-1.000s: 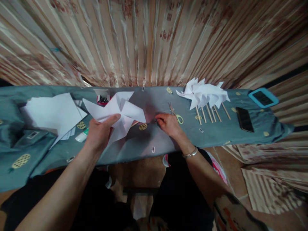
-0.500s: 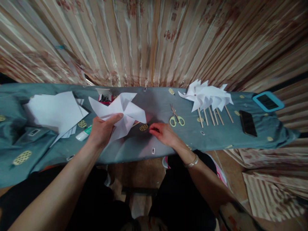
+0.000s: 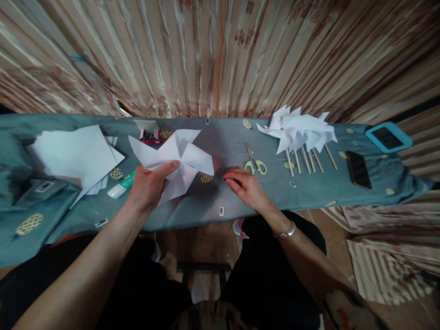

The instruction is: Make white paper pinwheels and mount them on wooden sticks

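Observation:
My left hand (image 3: 148,185) grips a white paper pinwheel (image 3: 182,158), its thumb pressed near the folded centre and its fingers mostly hidden behind the paper. To the right of the pinwheel and apart from it, my right hand (image 3: 244,187) is held low over the cloth. Its fingertips are pinched together; a small dark spot shows there, too small to name. Green-handled scissors (image 3: 256,164) lie just beyond the right hand. Behind the pinwheel stands a small open red box (image 3: 150,137) of dark, tiny pieces.
White paper sheets (image 3: 75,156) and a glue tube (image 3: 121,185) lie on the left. Several finished pinwheels (image 3: 302,128) on wooden sticks overlap at the right, beside a black phone (image 3: 358,169) and a blue-framed tablet (image 3: 388,136). A grey-green cloth (image 3: 192,215) covers the table; curtains hang behind.
My right hand has shifted right, farther from the pinwheel and closer to the scissors. The left hand still holds the pinwheel. A bit of stick seen below the pinwheel is now hidden.

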Demonstrator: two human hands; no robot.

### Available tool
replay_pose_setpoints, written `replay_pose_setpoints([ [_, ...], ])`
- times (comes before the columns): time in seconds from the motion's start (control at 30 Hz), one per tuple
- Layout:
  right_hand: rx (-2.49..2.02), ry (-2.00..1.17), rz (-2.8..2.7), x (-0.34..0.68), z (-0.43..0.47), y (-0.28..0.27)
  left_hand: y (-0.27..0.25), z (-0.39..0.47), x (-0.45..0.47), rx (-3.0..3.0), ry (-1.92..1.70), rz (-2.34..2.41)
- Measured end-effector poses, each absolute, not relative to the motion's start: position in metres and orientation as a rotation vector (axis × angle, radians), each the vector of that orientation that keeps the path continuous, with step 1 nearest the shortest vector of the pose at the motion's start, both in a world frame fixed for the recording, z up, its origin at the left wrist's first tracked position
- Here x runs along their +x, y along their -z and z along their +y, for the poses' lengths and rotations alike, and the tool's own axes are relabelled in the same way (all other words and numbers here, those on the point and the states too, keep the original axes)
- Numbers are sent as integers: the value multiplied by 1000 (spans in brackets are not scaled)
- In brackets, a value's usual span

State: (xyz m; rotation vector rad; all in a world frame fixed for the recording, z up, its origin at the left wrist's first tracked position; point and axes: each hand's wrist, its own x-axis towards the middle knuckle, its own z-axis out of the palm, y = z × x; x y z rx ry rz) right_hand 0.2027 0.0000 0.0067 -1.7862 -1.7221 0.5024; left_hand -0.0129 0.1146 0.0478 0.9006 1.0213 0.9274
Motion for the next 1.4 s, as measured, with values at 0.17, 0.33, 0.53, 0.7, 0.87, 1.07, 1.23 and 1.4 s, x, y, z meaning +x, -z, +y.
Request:
replay_pose_setpoints([
  [0.17,-1854,-524,-1829,188,1,-11,-43,109,-11,942,-885,1077],
  [0.33,-1842,-377,-2126,178,1,-9,-38,107,-13,994,-850,1054],
  [0.53,-1806,-322,-2128,180,-5,-21,-36,106,-14,1000,-876,1028],
  [0.7,-1610,-476,-1642,174,-13,-62,-42,100,-10,1070,-876,1067],
  [0.87,-1455,-286,-1728,147,-7,-75,-52,85,-1,1106,-865,984],
  [1.07,-1494,-2,-1736,137,-2,-65,-59,74,1,1065,-838,933],
  [1.23,-1488,-156,-1642,143,-3,-61,-62,73,1,1023,-832,929],
  [1.4,-1473,-329,-1534,144,-1,-56,-61,72,-1,1030,-829,892],
])
